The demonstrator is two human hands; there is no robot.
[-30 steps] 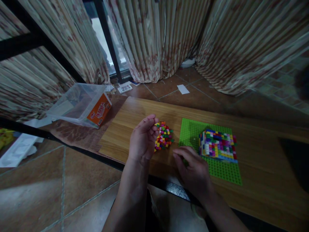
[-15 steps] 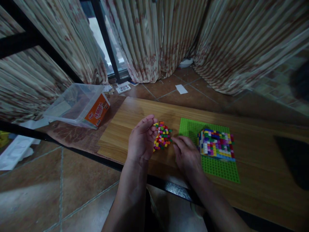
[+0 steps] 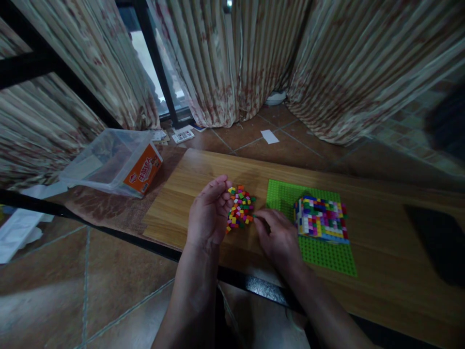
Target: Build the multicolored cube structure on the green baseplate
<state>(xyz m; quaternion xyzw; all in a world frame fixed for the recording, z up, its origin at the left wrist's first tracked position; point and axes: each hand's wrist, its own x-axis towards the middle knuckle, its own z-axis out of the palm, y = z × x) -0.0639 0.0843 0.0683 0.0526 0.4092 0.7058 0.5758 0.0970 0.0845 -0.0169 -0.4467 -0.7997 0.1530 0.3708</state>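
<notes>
A loose pile of small colourful toy bricks [image 3: 240, 207] lies on the wooden table top. Along its left side rests my left hand [image 3: 209, 208], palm turned toward the pile, fingers loosely curled and apart, with nothing seen in them. At the pile's right edge, my right hand [image 3: 278, 237] pinches thumb and forefinger together at a tiny green brick [image 3: 255, 216]. Right of that hand lies a green baseplate [image 3: 327, 257]. On it stands a block-shaped build of many-coloured bricks [image 3: 320, 218], with an opening in its top.
A clear plastic tub [image 3: 98, 182] with an orange label stands on a brown cloth [image 3: 105, 211] at the left. A dark flat object [image 3: 434, 242] lies on the table at far right. Papers [image 3: 269, 136] are on the tiled floor near the curtains [image 3: 214, 63].
The whole view has shifted slightly. My right fingertips are now lower along the pile's right edge, with a green brick at their tips. My left hand stays beside the pile.
</notes>
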